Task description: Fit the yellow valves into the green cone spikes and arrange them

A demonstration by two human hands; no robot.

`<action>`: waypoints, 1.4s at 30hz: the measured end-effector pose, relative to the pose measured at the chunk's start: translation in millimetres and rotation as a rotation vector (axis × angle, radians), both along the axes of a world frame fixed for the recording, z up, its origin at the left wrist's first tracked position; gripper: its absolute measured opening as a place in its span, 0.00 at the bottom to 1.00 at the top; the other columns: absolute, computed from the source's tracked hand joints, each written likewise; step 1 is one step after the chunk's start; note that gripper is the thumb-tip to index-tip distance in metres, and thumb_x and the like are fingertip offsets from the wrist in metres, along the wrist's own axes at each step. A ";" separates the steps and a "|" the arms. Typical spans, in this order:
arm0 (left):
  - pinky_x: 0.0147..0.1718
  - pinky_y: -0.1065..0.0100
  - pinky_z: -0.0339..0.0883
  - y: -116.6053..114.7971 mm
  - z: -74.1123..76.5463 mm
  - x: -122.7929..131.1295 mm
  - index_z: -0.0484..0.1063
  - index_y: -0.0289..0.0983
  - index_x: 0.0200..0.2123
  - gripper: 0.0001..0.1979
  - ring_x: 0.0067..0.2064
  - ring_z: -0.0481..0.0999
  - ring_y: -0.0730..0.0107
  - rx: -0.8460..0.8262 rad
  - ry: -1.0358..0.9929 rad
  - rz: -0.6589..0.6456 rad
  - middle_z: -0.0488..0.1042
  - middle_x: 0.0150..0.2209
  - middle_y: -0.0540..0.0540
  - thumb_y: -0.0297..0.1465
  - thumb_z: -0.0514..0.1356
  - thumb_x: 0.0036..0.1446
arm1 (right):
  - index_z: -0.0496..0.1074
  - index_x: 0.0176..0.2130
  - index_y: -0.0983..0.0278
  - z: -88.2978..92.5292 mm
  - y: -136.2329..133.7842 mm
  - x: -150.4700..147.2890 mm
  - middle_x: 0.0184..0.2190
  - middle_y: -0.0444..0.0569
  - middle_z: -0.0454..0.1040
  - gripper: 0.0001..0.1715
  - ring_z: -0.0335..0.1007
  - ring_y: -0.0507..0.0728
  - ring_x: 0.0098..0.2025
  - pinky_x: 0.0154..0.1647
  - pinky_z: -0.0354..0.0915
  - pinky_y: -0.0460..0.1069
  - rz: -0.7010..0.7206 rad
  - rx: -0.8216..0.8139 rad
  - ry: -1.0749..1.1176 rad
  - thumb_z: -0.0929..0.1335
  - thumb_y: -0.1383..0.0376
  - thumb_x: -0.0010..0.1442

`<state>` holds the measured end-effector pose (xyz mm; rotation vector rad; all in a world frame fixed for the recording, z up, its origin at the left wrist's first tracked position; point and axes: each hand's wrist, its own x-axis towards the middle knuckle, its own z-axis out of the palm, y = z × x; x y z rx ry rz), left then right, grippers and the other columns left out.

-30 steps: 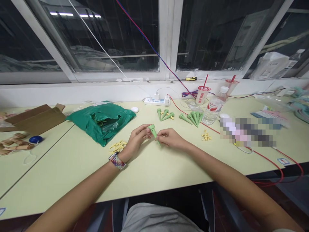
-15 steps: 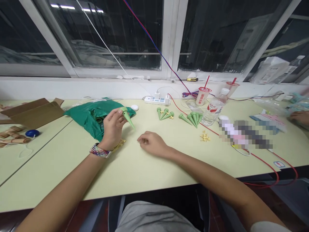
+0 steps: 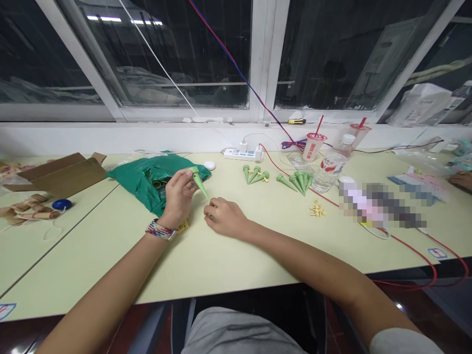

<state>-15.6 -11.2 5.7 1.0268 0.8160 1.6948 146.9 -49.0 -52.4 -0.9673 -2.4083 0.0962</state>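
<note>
My left hand (image 3: 177, 195) grips the wide end of a green plastic cone spike (image 3: 199, 182), its tip pointing down and right. My right hand (image 3: 222, 217) rests on the pale table with fingers curled, right beside the spike's tip; whether it holds anything is hidden. Small yellow plastic pieces (image 3: 182, 226) lie on the table just under my left wrist. A beaded band sits on that wrist.
A green plastic bag (image 3: 147, 176) lies behind my left hand. More green spikes (image 3: 299, 181), yellow pieces (image 3: 317, 210), a water bottle (image 3: 329, 168), cups, a power strip (image 3: 243, 155) and red cable (image 3: 405, 245) lie to the right. A cardboard box (image 3: 59, 173) sits left. Another person's hand (image 3: 460, 180) shows at far right.
A second ago both hands held the spike at the table's middle. My left hand carried it left toward the green bag; my right hand let go, then slid left toward the spike's tip.
</note>
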 end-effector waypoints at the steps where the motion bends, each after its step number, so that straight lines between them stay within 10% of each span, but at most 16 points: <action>1: 0.34 0.71 0.71 -0.7 -1.6 1.2 0.78 0.38 0.35 0.14 0.37 0.77 0.70 -0.003 0.017 -0.019 0.77 0.36 0.48 0.37 0.75 0.49 | 0.75 0.42 0.60 -0.8 -1.5 8.7 0.42 0.50 0.73 0.07 0.68 0.58 0.47 0.40 0.64 0.49 -0.021 -0.015 0.013 0.66 0.64 0.71; 14: 0.42 0.63 0.78 -23.0 -17.3 30.6 0.78 0.37 0.48 0.23 0.38 0.80 0.66 0.000 0.426 -0.175 0.78 0.34 0.47 0.39 0.76 0.52 | 0.75 0.36 0.64 5.4 7.5 104.8 0.34 0.46 0.75 0.09 0.75 0.54 0.37 0.43 0.73 0.50 -0.068 -0.594 0.892 0.73 0.65 0.52; 27: 0.47 0.60 0.77 -32.4 -27.9 44.7 0.81 0.37 0.45 0.22 0.44 0.82 0.60 -0.055 0.496 -0.364 0.83 0.45 0.41 0.39 0.77 0.48 | 0.80 0.40 0.61 18.7 -17.0 91.6 0.38 0.48 0.72 0.06 0.74 0.53 0.41 0.42 0.80 0.49 0.052 -0.192 0.840 0.71 0.66 0.62; 42: 0.35 0.66 0.72 -36.5 -21.1 46.8 0.74 0.38 0.38 0.20 0.34 0.77 0.67 -0.010 0.550 -0.331 0.78 0.32 0.49 0.37 0.77 0.47 | 0.80 0.40 0.59 24.9 -23.9 93.4 0.37 0.48 0.72 0.08 0.73 0.53 0.39 0.40 0.79 0.50 0.078 -0.081 0.742 0.69 0.68 0.64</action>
